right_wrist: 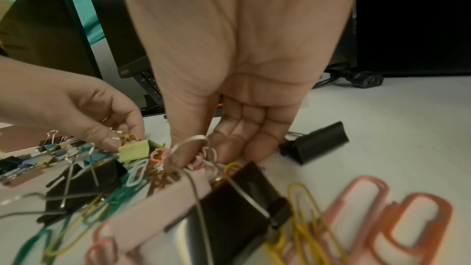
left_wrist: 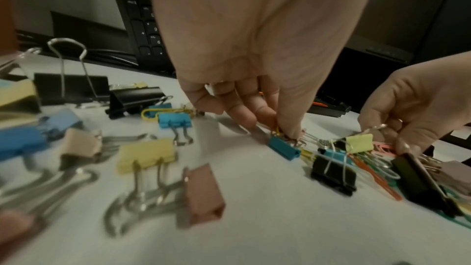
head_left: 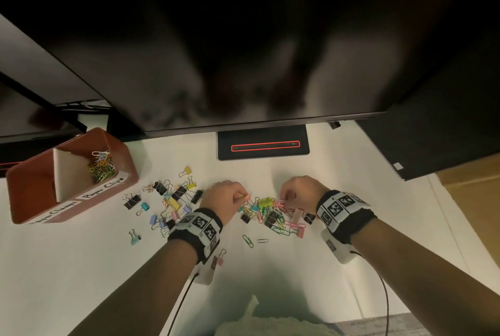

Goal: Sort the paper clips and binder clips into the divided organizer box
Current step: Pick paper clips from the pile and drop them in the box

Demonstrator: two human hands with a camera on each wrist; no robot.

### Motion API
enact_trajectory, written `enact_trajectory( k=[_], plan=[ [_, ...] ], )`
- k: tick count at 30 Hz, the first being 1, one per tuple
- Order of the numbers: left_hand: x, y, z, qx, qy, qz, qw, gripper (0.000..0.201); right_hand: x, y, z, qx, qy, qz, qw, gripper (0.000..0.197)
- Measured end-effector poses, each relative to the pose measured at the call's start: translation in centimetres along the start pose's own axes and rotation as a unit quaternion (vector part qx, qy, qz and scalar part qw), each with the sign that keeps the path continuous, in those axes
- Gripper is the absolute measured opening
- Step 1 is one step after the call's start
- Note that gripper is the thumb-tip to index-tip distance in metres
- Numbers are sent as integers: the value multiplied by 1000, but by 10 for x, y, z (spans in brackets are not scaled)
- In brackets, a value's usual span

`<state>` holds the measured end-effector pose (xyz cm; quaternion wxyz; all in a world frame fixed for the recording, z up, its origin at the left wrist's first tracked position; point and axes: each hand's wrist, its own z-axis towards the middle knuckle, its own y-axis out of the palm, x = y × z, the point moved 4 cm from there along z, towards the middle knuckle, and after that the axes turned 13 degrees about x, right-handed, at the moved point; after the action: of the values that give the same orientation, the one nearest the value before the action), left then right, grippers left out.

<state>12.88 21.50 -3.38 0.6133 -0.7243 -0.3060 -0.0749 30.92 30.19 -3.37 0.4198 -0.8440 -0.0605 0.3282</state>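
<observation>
A red-brown organizer box [head_left: 32, 186] stands at the left, split by a white divider; coloured paper clips [head_left: 101, 165] lie in its far compartment. Binder clips [head_left: 173, 200] are scattered left of my left hand. A mixed pile of paper clips and binder clips [head_left: 270, 216] lies between my hands. My left hand [head_left: 242, 196] pinches a yellow paper clip [left_wrist: 276, 130] just above a teal binder clip [left_wrist: 284, 149]. My right hand [head_left: 284, 200] pinches pink paper clips [right_wrist: 201, 158] at the pile's top, behind a binder clip's silver handle [right_wrist: 188, 144].
A dark monitor overhangs the white desk, its stand base [head_left: 263, 145] behind the pile. Two loose paper clips [head_left: 247, 241] lie near me, and a pink binder clip [head_left: 221, 257] sits by my left wrist. A black binder clip [right_wrist: 316, 144] lies right of my right hand.
</observation>
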Motion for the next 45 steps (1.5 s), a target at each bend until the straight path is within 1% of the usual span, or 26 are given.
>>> enact_trajectory(
  k=[2, 3, 5, 7, 8, 10, 13, 14, 16, 18, 22, 24, 25, 27, 29, 31, 33, 35, 40, 43, 45],
  plan=[
    [0, -1, 4, -7, -5, 4, 1000, 21, 1, -2, 2, 11, -4, 2, 1000, 10],
    [-1, -3, 6, 1, -10, 17, 1000, 19, 2, -4, 3, 20, -4, 5, 1000, 11],
    [-9, -10, 10, 47, -32, 43, 997, 17, 6, -8, 5, 45, 3, 9, 999, 11],
    [-16, -17, 11, 85, -55, 23, 995, 21, 11, -11, 5, 68, 15, 8, 998, 11],
    [-17, -18, 11, 87, -55, 4, 995, 23, 13, -12, 5, 76, 19, 6, 997, 12],
    [-14, -17, 10, 51, -40, -25, 998, 26, 16, -13, 3, 88, 21, 5, 996, 14],
    [-4, -10, 3, -11, 0, -22, 1000, 30, 17, -12, -2, 90, 3, -6, 996, 14],
    [-2, -7, 2, -18, 19, -9, 1000, 35, 16, -10, -3, 82, -9, -13, 996, 13],
    [2, -1, 2, -11, 60, 36, 998, 42, 12, -5, -4, 64, -34, -32, 997, 10],
    [3, 3, 6, 8, 71, 72, 995, 37, 7, -1, -3, 60, -49, -40, 996, 11],
    [2, -2, 12, 39, 34, 58, 997, 17, 6, -4, 0, 68, -47, -21, 996, 12],
    [-1, -9, 15, 55, 11, 34, 998, 15, 8, -6, 0, 58, -31, -14, 998, 11],
    [-3, -13, 17, 66, -2, 23, 998, 17, 8, -8, 1, 55, -25, -10, 998, 10],
    [-8, -20, 18, 78, -32, 10, 996, 30, 11, -9, 2, 55, -14, 6, 998, 9],
    [-10, -24, 17, 81, -25, 13, 996, 39, 15, -12, 2, 67, 2, 20, 998, 8],
    [-6, -23, 14, 72, 25, 24, 997, 37, 21, -18, 1, 91, 17, 25, 995, 8],
    [-1, -15, 13, 37, 77, 51, 995, 32, 27, -25, 1, 115, 26, 21, 993, 9],
    [3, -6, 14, 2, 103, 94, 990, 29, 27, -27, 0, 110, 22, 11, 994, 8],
    [13, 2, 25, -26, 114, 152, 982, 21, 14, -11, -4, 46, -24, -17, 999, 10],
    [18, 4, 29, -47, 126, 182, 974, 20, 10, -9, -2, 48, -24, -34, 998, 15],
    [18, 4, 30, -54, 131, 179, 974, 19, 8, -8, 0, 42, -20, -34, 998, 16]
  ],
)
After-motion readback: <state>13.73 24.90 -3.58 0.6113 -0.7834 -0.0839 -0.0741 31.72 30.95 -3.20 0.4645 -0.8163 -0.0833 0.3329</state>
